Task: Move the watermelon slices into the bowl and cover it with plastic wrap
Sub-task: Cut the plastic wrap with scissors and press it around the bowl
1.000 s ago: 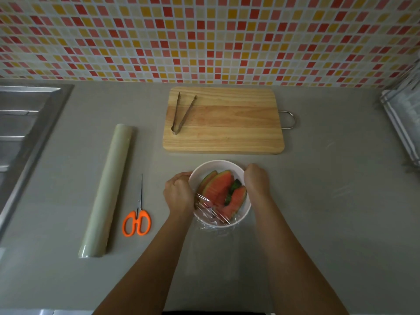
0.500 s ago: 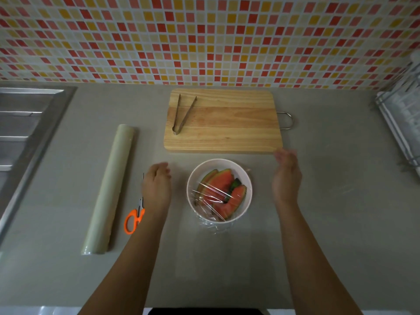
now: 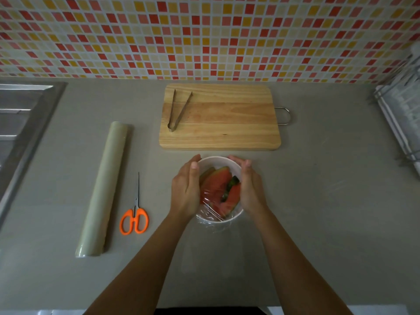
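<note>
Now left hand (image 3: 185,189) and right hand (image 3: 251,189), straight-fingered, press one bowl (image 3: 218,158) of three slices (image 3: 216,185).

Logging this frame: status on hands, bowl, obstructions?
Left hand, right hand press bowl sides. Watermelon slices inside, plastic wrap over near part. Scissors, roll lie clear to the left.
</note>
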Tool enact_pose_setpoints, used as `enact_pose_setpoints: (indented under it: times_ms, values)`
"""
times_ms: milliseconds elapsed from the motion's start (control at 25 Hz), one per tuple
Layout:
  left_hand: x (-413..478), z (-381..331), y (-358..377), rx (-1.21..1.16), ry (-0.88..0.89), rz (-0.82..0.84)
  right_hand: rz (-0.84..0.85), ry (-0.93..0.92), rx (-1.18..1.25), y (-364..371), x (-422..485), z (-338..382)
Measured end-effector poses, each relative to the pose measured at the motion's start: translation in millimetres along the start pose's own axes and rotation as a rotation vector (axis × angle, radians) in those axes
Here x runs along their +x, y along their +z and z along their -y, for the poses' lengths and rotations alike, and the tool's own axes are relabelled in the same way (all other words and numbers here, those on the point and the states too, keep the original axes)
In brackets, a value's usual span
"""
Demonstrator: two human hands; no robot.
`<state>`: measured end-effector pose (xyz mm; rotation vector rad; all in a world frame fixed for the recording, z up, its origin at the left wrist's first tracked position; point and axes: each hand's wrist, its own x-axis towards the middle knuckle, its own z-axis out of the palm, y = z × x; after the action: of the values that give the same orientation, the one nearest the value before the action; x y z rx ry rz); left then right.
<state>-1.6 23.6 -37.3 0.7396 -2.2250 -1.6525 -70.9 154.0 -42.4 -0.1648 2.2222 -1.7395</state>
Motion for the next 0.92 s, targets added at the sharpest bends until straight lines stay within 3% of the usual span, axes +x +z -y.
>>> enact_pose_setpoints:
  times_ms: [320,480,560,680,760,840,920]
  values:
    - [4,-8,1,0.082,-0.056,-0.066,-0.125,0.113,-0.177,3,3,2]
    - [2,2,0,0.073,-0.318,-0.149,-0.118,0.104,-0.368,2,-3,6]
    - [3,8,-11,0.008,-0.352,-0.192,-0.099,0.024,-0.462,-9,-2,3]
    - [7,6,-17,-0.133,-0.286,-0.124,0.015,-0.044,-0.223,-26,14,6]
    - [5,1,-10,-0.165,-0.239,-0.022,0.207,-0.055,-0.126,-24,27,13]
    - [2,-1,-3,-0.145,-0.241,-0.005,0.358,0.0,-0.072,-15,33,16]
    - [1,-1,-2,-0.151,-0.278,-0.036,0.394,0.144,0.1,-6,36,12]
